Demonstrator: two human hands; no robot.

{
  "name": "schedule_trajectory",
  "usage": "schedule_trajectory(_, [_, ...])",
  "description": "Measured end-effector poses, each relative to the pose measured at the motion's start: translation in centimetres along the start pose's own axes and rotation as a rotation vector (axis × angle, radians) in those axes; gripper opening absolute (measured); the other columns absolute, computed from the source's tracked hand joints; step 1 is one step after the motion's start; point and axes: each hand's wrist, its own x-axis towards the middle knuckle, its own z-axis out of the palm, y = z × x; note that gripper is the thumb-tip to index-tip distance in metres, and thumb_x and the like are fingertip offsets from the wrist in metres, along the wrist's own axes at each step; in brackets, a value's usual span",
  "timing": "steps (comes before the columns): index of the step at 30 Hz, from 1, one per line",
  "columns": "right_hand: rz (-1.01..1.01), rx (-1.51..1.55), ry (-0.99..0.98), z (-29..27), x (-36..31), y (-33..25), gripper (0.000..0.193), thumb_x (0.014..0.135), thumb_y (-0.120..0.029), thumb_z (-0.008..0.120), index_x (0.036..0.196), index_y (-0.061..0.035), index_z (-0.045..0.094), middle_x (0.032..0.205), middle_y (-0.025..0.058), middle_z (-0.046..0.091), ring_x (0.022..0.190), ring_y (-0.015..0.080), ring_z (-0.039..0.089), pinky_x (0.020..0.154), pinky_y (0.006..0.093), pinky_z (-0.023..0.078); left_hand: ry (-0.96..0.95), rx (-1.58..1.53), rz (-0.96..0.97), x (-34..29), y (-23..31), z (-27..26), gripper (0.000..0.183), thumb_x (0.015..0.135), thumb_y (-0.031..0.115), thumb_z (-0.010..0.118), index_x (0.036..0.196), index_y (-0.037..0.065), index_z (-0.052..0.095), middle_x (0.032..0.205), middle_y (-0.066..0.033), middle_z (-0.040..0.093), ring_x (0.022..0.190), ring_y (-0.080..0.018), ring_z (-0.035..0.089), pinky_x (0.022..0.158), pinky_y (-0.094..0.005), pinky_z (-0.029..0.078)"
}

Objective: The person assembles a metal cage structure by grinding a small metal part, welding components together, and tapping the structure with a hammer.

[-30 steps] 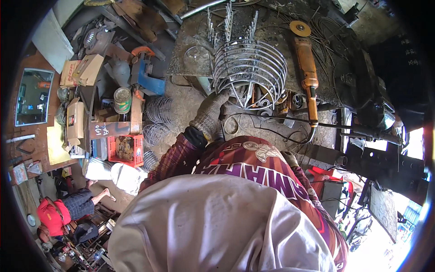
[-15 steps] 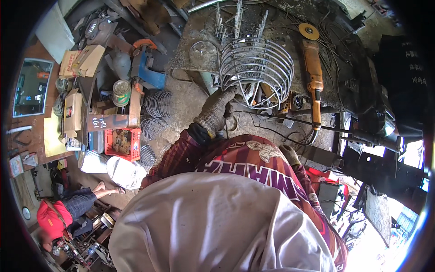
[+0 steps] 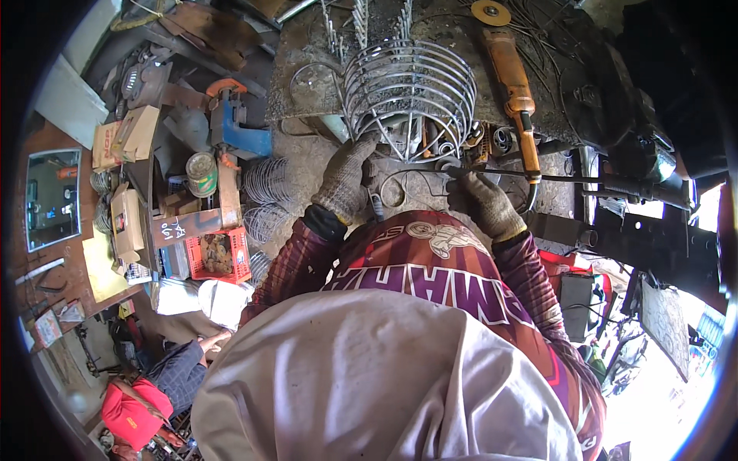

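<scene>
A rounded cage of bent metal rods (image 3: 411,84) sits on the dark worktable in front of me. My left hand (image 3: 346,178), in a grey knitted glove, is closed at the cage's near left edge, with its fingertips partly hidden. My right hand (image 3: 486,203), gloved too, is beside the cage's near right side, just below a dark rod or cable. Its fingers are curled, and what they hold, if anything, is hidden. An orange angle grinder (image 3: 513,92) with a yellowish disc lies to the right of the cage.
Upright twisted rods (image 3: 360,27) stand behind the cage. Stacked wire rings (image 3: 265,180), a blue clamp-like tool (image 3: 244,131), a green can (image 3: 201,175) and a red crate (image 3: 219,255) are on the left. Another person in red (image 3: 137,413) is at lower left. Cables trail near the grinder.
My right hand has come up from beside my body to the cage's near right side. My left hand stays at the cage. The whole view has shifted slightly.
</scene>
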Motion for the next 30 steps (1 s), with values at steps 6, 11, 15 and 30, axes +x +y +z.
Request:
schedule_trajectory(6, [-0.008, 0.209, -0.158, 1.0, 2.5, -0.2, 0.047, 0.106, -0.037, 0.053, 0.133, 0.0006, 0.057, 0.115, 0.014, 0.069, 0.102, 0.0254, 0.068, 0.091, 0.0425, 0.056, -0.036, -0.047, -0.005, 0.1, -0.2, -0.6, 0.019, 0.097, 0.025, 0.067, 0.113, 0.016, 0.069, 0.082, 0.0082, 0.062, 0.062, -0.0034, 0.052, 0.051, -0.0203, 0.038])
schedule_trajectory(11, [0.002, 0.308, -0.195, 0.7, 3.5, 0.1, 0.04, 0.106, -0.035, 0.053, 0.125, -0.0004, 0.06, 0.113, 0.0129, 0.07, 0.099, 0.0254, 0.069, 0.088, 0.0427, 0.056, -0.046, -0.098, -0.013, -1.4, 0.7, 0.8, 0.019, 0.096, 0.023, 0.068, 0.115, 0.017, 0.069, 0.082, 0.0089, 0.061, 0.063, -0.0039, 0.05, 0.052, -0.0212, 0.038])
schedule_trajectory(15, [0.026, 0.334, -0.171, 2.1, 3.2, -0.5, 0.037, 0.106, -0.034, 0.052, 0.122, -0.0026, 0.062, 0.109, 0.0114, 0.07, 0.095, 0.0249, 0.068, 0.086, 0.0413, 0.056, -0.044, -0.104, 0.01, -1.2, 0.5, 0.7, 0.02, 0.096, 0.025, 0.068, 0.114, 0.018, 0.069, 0.08, 0.0089, 0.058, 0.062, -0.0047, 0.048, 0.052, -0.0214, 0.037])
schedule_trajectory(30, [0.024, 0.333, -0.147, 3.2, 3.1, -1.1, 0.037, 0.107, -0.036, 0.05, 0.123, -0.0039, 0.06, 0.106, 0.0075, 0.068, 0.093, 0.022, 0.066, 0.085, 0.0387, 0.054, -0.021, -0.099, 0.066, -0.3, -0.5, -1.1, 0.022, 0.094, 0.02, 0.065, 0.113, 0.012, 0.068, 0.075, 0.0045, 0.057, 0.058, -0.0069, 0.049, 0.052, -0.0227, 0.04])
